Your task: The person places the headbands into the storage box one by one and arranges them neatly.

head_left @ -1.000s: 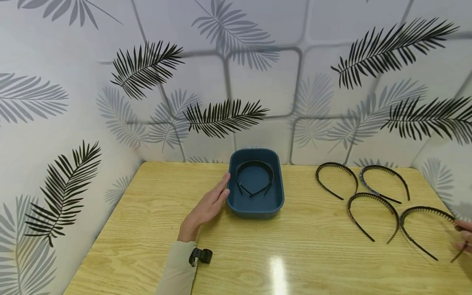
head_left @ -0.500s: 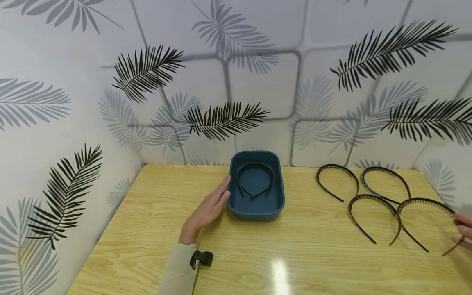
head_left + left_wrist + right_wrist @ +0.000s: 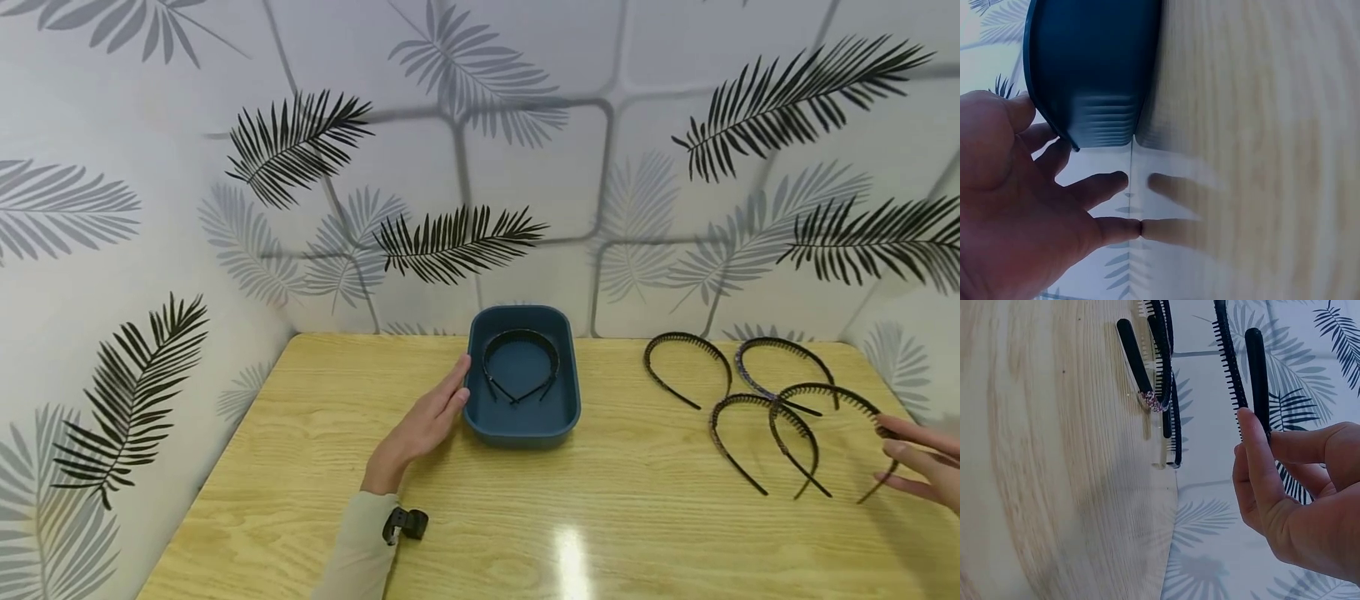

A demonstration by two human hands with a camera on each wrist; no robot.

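In the head view my left hand [image 3: 420, 423] rests with extended fingers against the left side of a dark blue rectangular box [image 3: 521, 439]. The left wrist view has the thumb and nearest fingers right at the rim of the box [image 3: 1094, 69], the other fingers spread below. Inside lie black headbands [image 3: 521, 335], overlapping each other. At the right, my right hand [image 3: 926, 460] pinches one side of a black toothed headband [image 3: 813, 387], raised over the table. The right wrist view shows thumb and fingers closed on this headband [image 3: 1258, 378].
Three more toothed headbands lie at the table's right: a black one [image 3: 684, 337], one with a bluish patterned side [image 3: 783, 342], and a front one [image 3: 738, 398] that the held headband overlaps in view. A leaf-patterned wall covering [image 3: 540, 192] stands behind the wooden table [image 3: 637, 517].
My right hand has come in from the right edge, carrying the headband leftward and up, so that it now overlaps the front headband in view. The left hand and box stay in place.
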